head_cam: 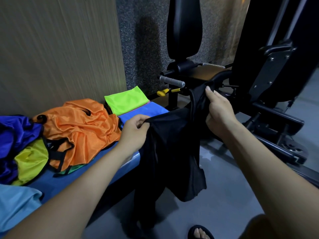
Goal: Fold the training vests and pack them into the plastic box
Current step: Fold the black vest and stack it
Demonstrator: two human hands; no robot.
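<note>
While the black vest [172, 149] hangs in the air beside the blue bench [69, 178], the left hand [133, 133] pinches one top corner and the right hand [219, 112] grips the other. It looks thin, soft and floppy, so it should be light; holding both shoulders seems best. The orange vest [81, 128] is shiny mesh, crumpled. A green vest [126, 100] lies flat, folded. No box shows.

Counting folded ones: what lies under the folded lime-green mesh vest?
Under the folded lime-green mesh vest lie a thin pinkish layer and a folded blue vest; anything deeper is covered.
</note>
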